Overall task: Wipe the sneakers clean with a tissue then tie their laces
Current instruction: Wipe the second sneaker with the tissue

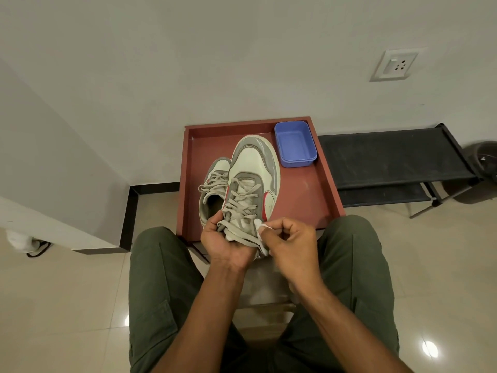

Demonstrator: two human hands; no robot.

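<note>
Two grey and white sneakers with loose grey laces are over a reddish-brown tray (317, 195). The nearer sneaker (254, 168) is lifted, toe pointing away, and my left hand (224, 242) grips its heel end from the left. A small white tissue (260, 225) is pinched in my right hand (289, 242) and pressed against the right side of that sneaker near the red stripe. The other sneaker (213, 184) lies in the tray to the left, partly hidden behind the held one.
A blue plastic container (295, 144) sits in the tray's far right corner. A black low rack (390, 157) stands to the right against the wall, with a dark bin (482, 168) beyond it. My knees in green trousers flank the tray. A wall socket (395, 65) is higher up.
</note>
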